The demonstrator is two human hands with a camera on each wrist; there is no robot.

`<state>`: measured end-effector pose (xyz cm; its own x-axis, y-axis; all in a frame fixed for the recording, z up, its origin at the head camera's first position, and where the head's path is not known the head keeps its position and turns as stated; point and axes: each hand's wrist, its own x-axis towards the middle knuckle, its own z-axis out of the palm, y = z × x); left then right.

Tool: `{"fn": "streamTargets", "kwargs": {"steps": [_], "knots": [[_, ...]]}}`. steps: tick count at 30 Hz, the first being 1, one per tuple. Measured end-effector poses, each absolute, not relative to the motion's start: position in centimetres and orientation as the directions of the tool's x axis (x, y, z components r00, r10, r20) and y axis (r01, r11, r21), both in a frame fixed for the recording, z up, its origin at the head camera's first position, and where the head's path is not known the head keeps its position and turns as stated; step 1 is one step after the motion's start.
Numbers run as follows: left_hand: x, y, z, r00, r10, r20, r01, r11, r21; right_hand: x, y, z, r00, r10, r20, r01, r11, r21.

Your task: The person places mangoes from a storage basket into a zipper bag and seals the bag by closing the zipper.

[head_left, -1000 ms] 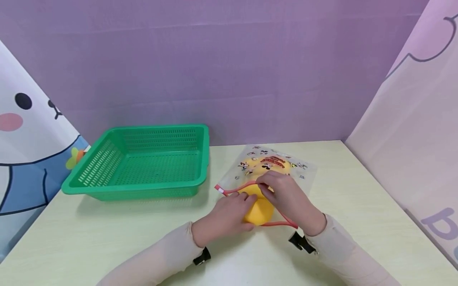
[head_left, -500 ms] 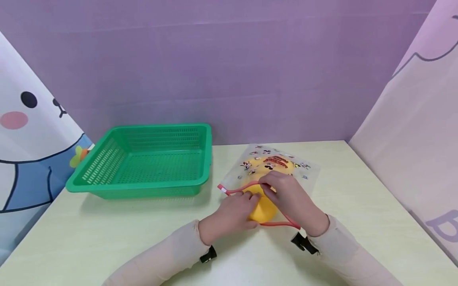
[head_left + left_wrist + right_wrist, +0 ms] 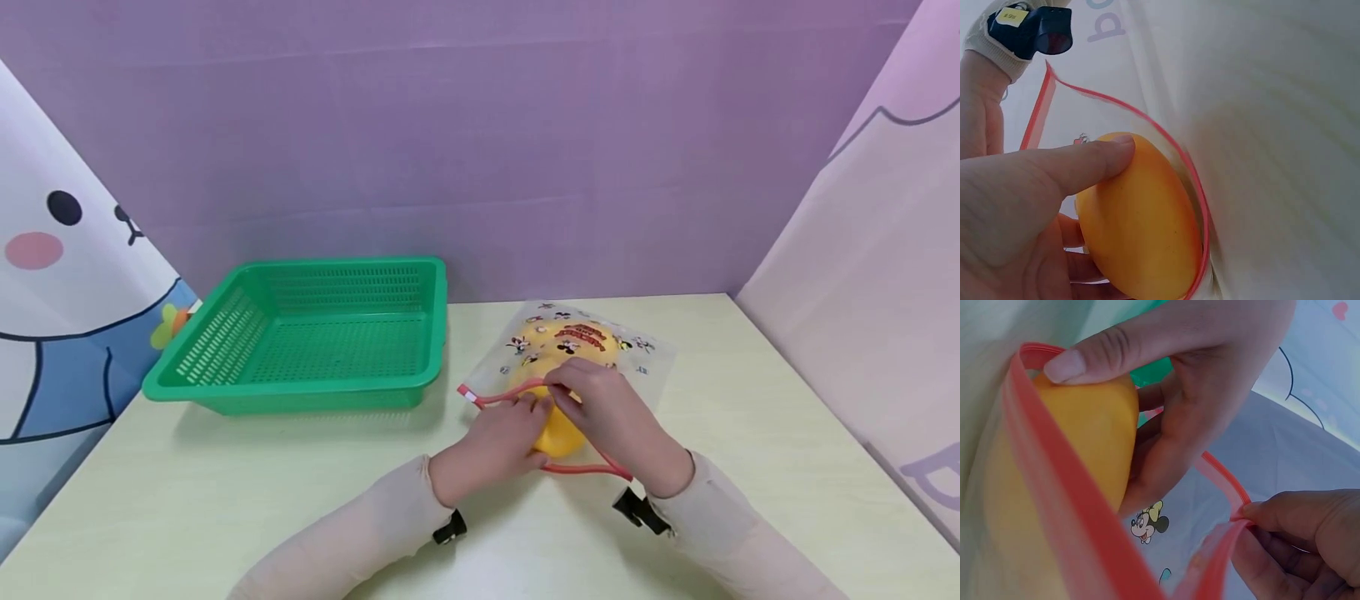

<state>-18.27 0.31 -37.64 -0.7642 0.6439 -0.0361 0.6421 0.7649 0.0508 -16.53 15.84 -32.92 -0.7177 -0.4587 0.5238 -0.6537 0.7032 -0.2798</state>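
Left hand curls its fingers and thumb round the yellow mango, already half through the mouth of the zip bag; right hand pinches the red zip edge, holding it open beyond the mango

Both arms wear long, close-fitting sleeves of pale beige knit, the left sleeve and the right sleeve ending in ribbed cuffs at the wrists. The left hand and right hand are bare. A small black camera unit sits under the left wrist, another black unit under the right; one carries a little yellow label.
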Motion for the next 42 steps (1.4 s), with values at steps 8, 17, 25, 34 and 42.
{"fn": "streamTargets", "kwargs": {"steps": [8,17,25,34,42], "knots": [[-18.7,1.1,-37.5,-0.782,0.618,-0.082,0.618,0.786,0.029,-16.5,15.9,-32.8,-0.710,-0.462,0.531,-0.660,0.699,-0.275],[-18.9,1.7,-37.1,-0.803,0.586,-0.110,0.587,0.809,0.028,-16.5,15.9,-32.7,-0.712,-0.459,0.532,-0.657,0.702,-0.274],[-19.2,2.3,-37.1,-0.811,0.570,-0.133,0.573,0.819,0.019,-16.4,15.8,-32.8,-0.709,-0.460,0.534,-0.658,0.705,-0.267],[-19.5,2.8,-37.5,-0.808,0.576,-0.126,0.579,0.815,0.014,-16.4,15.8,-32.7,-0.714,-0.454,0.533,-0.650,0.713,-0.264],[-19.9,3.0,-37.7,-0.794,0.603,-0.081,0.602,0.798,0.046,-16.2,15.8,-32.6,-0.712,-0.448,0.542,-0.648,0.716,-0.260]]}}
